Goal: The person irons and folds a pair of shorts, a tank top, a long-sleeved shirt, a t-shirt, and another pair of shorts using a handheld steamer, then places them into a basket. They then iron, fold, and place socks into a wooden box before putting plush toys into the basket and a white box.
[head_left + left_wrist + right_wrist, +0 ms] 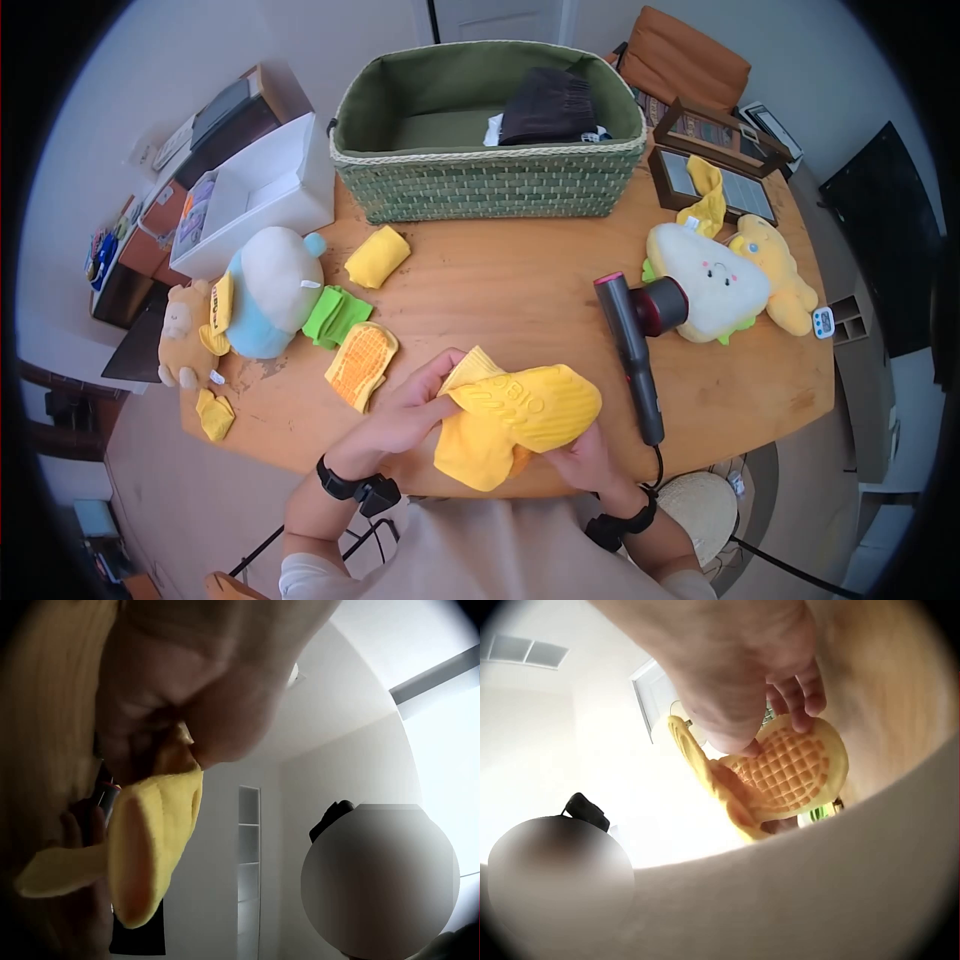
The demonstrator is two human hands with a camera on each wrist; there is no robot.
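Note:
Both hands hold yellow socks (530, 405) above the front edge of the table. The left hand (408, 412) pinches the cuff end between thumb and fingers; in the left wrist view the yellow fabric (169, 825) hangs from that hand (195, 690). At the lower right of the socks, the right hand (585, 462) grips them, its fingers partly hidden beneath. The right wrist view shows an orange waffle-pattern sole (787, 772), with the right hand's (742, 675) thumb and fingertips on it. Raised lettering and ridges show on the upper sock.
A green basket (490, 185) holding dark cloth stands at the back. Left are a white box (265, 190), plush toys (270, 290), a rolled yellow sock (377, 257), green socks (336, 316) and a waffle-pattern sock (362, 365). Right are a hair dryer (635, 350) and a white plush (705, 280).

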